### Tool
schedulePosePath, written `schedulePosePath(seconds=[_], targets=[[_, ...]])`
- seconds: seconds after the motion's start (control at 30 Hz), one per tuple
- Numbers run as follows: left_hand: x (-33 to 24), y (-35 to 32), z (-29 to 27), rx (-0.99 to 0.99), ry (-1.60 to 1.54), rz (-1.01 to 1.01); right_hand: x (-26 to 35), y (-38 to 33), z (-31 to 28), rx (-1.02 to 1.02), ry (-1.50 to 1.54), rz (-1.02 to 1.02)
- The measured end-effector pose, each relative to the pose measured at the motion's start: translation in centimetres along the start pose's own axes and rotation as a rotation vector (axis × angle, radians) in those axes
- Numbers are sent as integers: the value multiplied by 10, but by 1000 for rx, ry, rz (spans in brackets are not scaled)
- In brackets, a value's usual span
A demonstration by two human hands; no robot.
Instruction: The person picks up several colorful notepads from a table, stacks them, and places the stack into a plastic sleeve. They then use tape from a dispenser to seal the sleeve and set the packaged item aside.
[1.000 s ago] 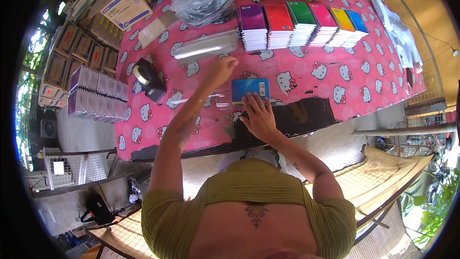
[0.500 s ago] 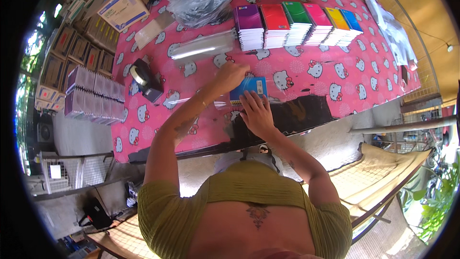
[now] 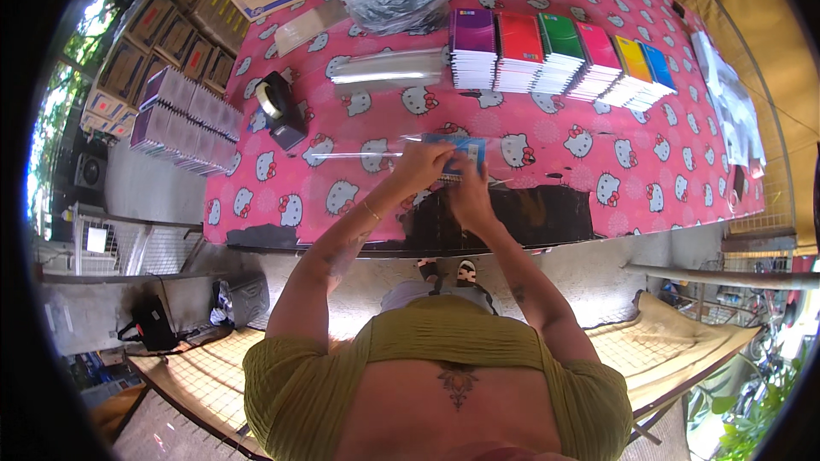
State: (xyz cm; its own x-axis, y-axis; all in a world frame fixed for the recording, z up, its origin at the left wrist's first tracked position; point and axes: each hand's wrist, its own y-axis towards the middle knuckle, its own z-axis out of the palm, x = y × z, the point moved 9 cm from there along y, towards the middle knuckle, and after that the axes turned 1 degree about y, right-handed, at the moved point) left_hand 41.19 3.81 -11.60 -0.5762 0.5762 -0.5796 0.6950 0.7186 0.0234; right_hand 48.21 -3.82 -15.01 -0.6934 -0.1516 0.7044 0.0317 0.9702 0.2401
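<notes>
Since half a second ago, the left hand (image 3: 424, 164) has dropped from the far left corner of the blue spiral notebook (image 3: 472, 146) to its left part, and the right hand (image 3: 470, 196) has gone from lying fairly flat to bent fingers at its near right side. The left fingers are drawn narrow together; I cannot tell whether either hand grips the cover or clear film. The notebook lies on the pink cartoon-cat tablecloth (image 3: 478, 119), between the hands. Clear plastic film (image 3: 354, 154) stretches left of it; farther left stands a black tape dispenser (image 3: 282, 115). Beyond the notebook lie clear plastic sheets (image 3: 389, 68); beyond and rightward, six colour-sorted notebook stacks (image 3: 559, 61).
</notes>
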Motion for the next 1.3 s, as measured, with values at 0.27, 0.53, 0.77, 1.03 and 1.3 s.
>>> schedulePosePath(seconds=[0.27, 0.53, 0.77, 1.03, 1.3], targets=[[7, -22, 22, -297, 222, 160, 35, 6, -24, -61, -628, -361], [195, -127, -46, -322, 213, -751, 26, 6, -19, -22, -692, -451], [353, -208, -201, -964, -745, -877, 28, 5, -23, -43, -650, -438], [335, -208, -137, -1367, -1114, -489, 28, 5, -28, -49, -606, -419], [227, -167, -177, -811, -139, -513, 21, 10, -37, -93, -503, -442]])
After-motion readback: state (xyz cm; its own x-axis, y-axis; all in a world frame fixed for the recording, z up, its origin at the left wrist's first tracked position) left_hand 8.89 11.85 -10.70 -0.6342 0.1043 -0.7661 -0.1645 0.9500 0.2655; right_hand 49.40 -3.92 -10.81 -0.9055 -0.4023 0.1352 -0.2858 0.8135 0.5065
